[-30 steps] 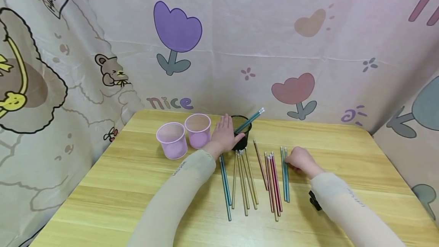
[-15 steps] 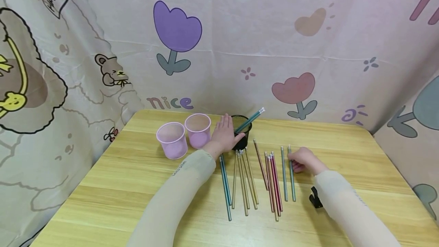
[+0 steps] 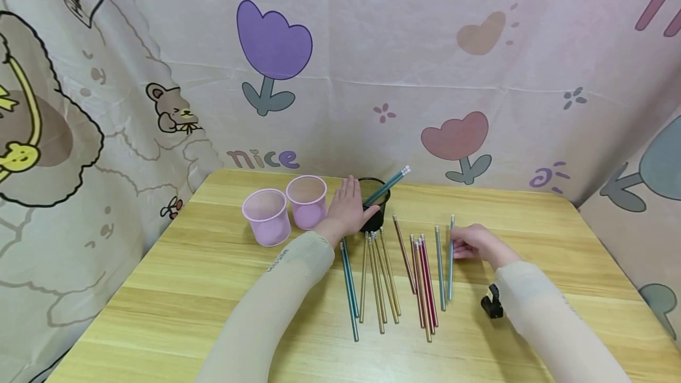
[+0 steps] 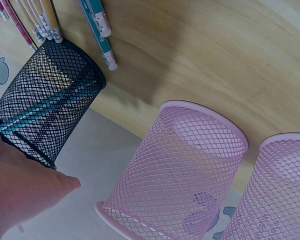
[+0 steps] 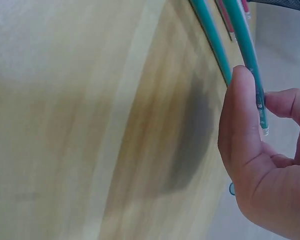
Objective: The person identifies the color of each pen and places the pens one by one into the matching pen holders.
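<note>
One blue pencil (image 3: 450,272), pinched in the right hand (image 3: 474,242), has shifted farther; straight-fingered left hand (image 3: 347,213) by the black cup (image 3: 376,219). Pinch firmly.

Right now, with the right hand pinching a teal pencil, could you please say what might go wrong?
The held pencil, pinched nearer its eraser end, might swing and knock the neighbouring teal pencil.

The left hand lies close to the black mesh cup; a bump could perhaps tip it, spilling the leaning pencils.

Pale tulip-printed cloth (image 3: 362,46) hangs behind a wood-grained table (image 3: 181,294).
</note>
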A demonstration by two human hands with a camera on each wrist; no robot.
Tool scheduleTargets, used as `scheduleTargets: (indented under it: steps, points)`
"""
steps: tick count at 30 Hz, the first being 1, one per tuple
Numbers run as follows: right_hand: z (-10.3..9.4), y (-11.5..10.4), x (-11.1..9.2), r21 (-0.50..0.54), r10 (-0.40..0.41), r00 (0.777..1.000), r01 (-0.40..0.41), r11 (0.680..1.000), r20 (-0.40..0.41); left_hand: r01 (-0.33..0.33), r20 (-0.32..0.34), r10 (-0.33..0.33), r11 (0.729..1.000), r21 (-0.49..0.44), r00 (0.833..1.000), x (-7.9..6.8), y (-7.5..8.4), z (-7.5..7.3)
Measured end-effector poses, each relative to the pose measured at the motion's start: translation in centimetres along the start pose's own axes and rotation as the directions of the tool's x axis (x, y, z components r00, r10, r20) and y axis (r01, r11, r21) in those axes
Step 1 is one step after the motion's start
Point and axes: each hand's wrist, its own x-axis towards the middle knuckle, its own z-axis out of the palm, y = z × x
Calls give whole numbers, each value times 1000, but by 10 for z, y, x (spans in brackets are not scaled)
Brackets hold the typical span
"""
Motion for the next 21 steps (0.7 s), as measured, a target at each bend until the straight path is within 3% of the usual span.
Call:
scheduleTargets:
  steps: [10, 15, 21]
  points:
    - [-7, -6, -1, 123, -29, 998, 22, 992, 49, 1, 2, -1, 1000, -11, 1000, 1, -1, 1]
    - [-12, -12, -1, 275, -51, 992, 19, 961, 112, 2, 3, -2, 1000, -6, 1000, 2, -1, 1]
    - [-13, -20, -1, 360, -92, 986, 36, 932, 140, 2, 1, -2, 1000, -4, 1000, 1, -1, 1]
